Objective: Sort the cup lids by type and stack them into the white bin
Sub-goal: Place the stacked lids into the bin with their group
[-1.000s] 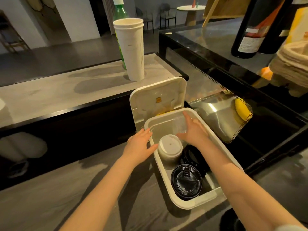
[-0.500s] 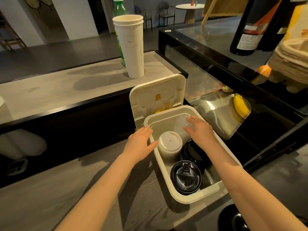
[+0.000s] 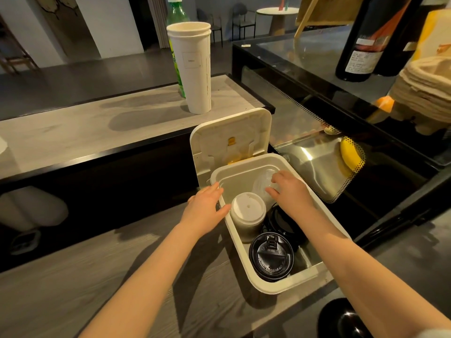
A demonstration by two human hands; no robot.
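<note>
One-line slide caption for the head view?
Left hand on white bin rim; right hand grips clear lids inside, behind white lids and black lids.

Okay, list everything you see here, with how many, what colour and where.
white bin: one, white, on grey worktop, its lid hinged up
white lids: one stack, white, bin's left side
black lids: two stacks, black, bin's near end
clear lids: count unclear, transparent, bin's far right corner
paper cups: one nested stack, white, raised counter
green bottle: one, green, behind the cups
wine bottles: at least two, dark, top right
brown paper stack: one, tan, right edge
left hand: one, resting on bin's left rim
right hand: one, inside bin, fingers curled on clear lids
</note>
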